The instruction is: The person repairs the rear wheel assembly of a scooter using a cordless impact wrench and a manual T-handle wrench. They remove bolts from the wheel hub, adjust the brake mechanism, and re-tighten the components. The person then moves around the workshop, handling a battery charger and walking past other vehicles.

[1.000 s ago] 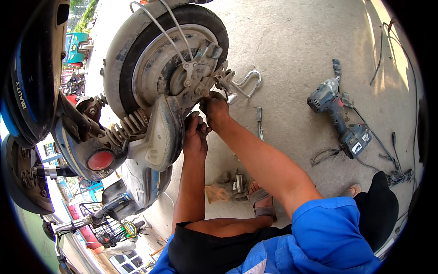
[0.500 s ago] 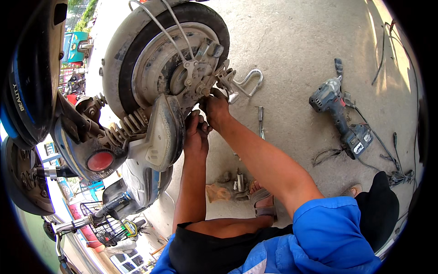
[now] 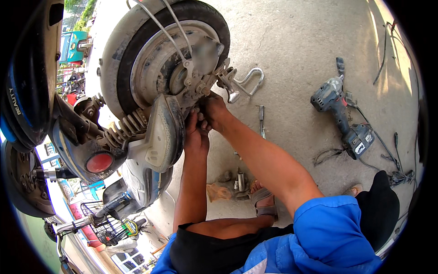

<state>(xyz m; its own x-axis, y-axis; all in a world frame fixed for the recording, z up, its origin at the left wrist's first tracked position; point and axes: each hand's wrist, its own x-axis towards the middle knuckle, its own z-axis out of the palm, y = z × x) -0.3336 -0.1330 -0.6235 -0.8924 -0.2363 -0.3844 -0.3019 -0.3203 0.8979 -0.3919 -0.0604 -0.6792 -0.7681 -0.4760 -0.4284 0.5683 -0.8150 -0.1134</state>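
Observation:
My left hand (image 3: 198, 130) is raised beneath the rear axle of a tipped scooter, fingers curled, whatever they grip hidden. My right hand (image 3: 213, 112) reaches in just right of it, closed around something out of sight below the axle nut (image 3: 203, 89). The scooter's rear wheel (image 3: 123, 64) has a dusty hub and black tyre. Below it are a coil spring shock (image 3: 127, 127), a grey plastic cover (image 3: 159, 132) and a red round taillight (image 3: 99, 162). A silver bent metal bar (image 3: 255, 84) sticks out right of the axle. A socket wrench (image 3: 261, 119) lies on the concrete.
A cordless impact wrench (image 3: 340, 121) lies right on the concrete floor (image 3: 296, 55), among black cables (image 3: 394, 173). Small parts and a brown cloth (image 3: 218, 192) lie near my sandalled foot (image 3: 262, 203). Other vehicles (image 3: 73, 48) and a wire basket (image 3: 102, 223) stand at the left.
My hands have shifted slightly at the axle; the right one sits a little deeper behind the parts. The whole view has shifted slightly; the scooter and floor items otherwise look unchanged.

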